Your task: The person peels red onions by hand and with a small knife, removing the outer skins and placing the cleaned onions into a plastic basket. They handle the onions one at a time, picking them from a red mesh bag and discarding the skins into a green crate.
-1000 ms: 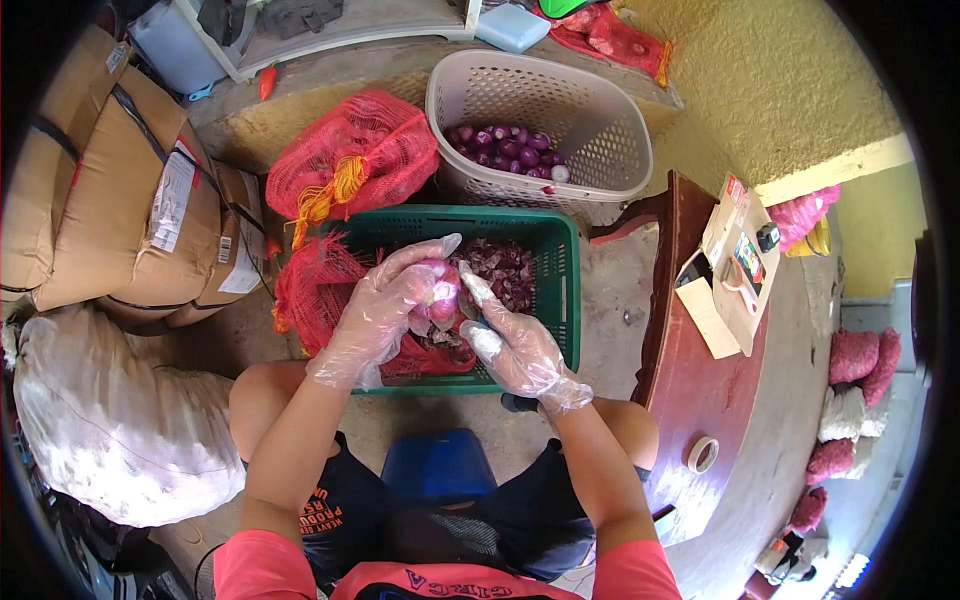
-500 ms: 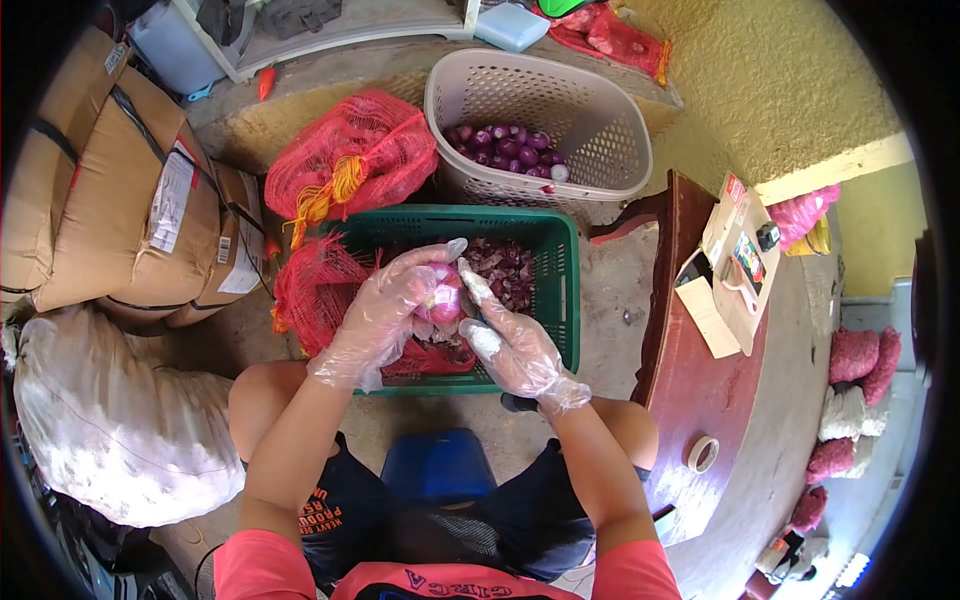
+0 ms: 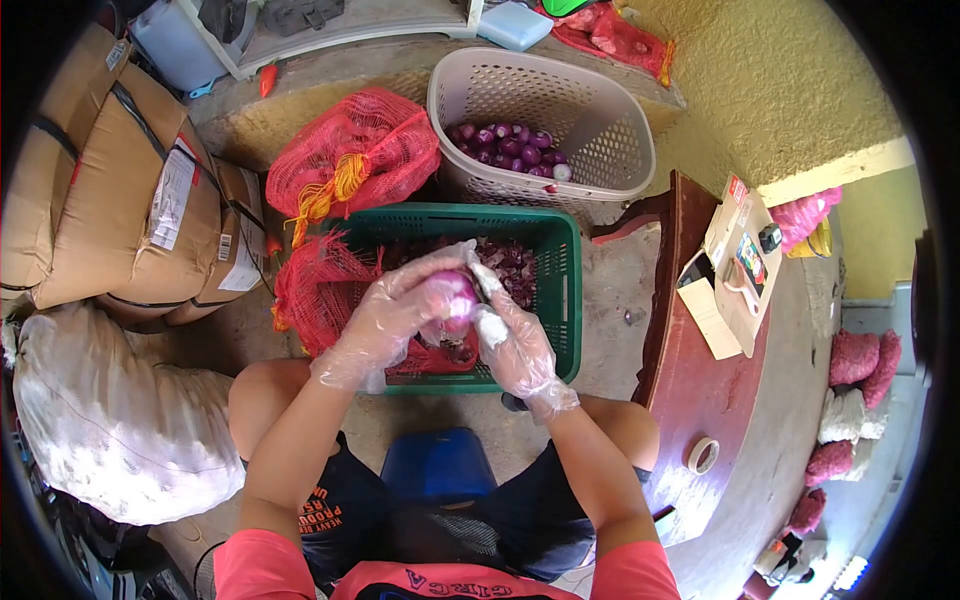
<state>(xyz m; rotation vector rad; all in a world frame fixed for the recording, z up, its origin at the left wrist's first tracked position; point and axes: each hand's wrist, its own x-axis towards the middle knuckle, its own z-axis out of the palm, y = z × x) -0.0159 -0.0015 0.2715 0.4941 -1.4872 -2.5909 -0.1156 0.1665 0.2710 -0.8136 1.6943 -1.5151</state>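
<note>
Both hands wear clear plastic gloves above a green crate point(image 3: 568, 300). My left hand point(image 3: 398, 305) is wrapped round a purple onion point(image 3: 453, 300), which is slightly blurred. On the onion's right side, my right hand point(image 3: 515, 340) is closed, with white material at its thumb and forefinger; a dark edge between them is too small to make out. Onion skins point(image 3: 510, 268) lie in the crate under the hands, and a red mesh bag point(image 3: 318, 290) hangs over its left side. Purple onions point(image 3: 510, 148) fill the bottom of a pale perforated basket point(image 3: 610, 110) behind the crate.
A full red mesh sack point(image 3: 355, 150) stands behind the crate's left side. Brown wrapped packages point(image 3: 120, 190) and a white sack point(image 3: 120, 420) are at the left. To the right, a reddish table point(image 3: 700, 410) holds cardboard point(image 3: 735, 275) and a tape roll point(image 3: 703, 456).
The onion and my left hand have shifted slightly right. My right hand has turned more upright, with its fingers closer against the onion's right side.
</note>
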